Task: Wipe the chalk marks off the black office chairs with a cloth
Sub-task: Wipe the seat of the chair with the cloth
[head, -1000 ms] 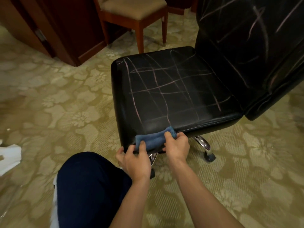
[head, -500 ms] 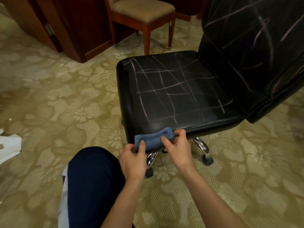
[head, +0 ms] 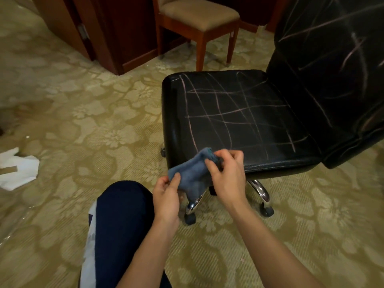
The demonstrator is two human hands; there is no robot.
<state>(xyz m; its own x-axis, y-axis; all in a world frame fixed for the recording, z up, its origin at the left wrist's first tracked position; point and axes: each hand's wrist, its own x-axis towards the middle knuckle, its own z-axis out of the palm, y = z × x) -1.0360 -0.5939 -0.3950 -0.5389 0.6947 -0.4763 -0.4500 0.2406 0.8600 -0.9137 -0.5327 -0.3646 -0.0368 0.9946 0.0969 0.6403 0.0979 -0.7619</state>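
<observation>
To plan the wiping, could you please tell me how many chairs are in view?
2: a black office chair on the right, streaked with chalk, and a wooden chair with a tan seat behind it at the top. Others may lie out of view.

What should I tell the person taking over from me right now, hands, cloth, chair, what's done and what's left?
Left hand: pinches the lower left edge of the blue cloth.
Right hand: grips the cloth's upper right end.
The cloth is held between both hands at the front edge of the black office chair, not clearly wiping.
Done: nothing visibly wiped; chalk lines cross the whole seat.
Left: wipe the seat, then the backrest, which is also marked.
</observation>
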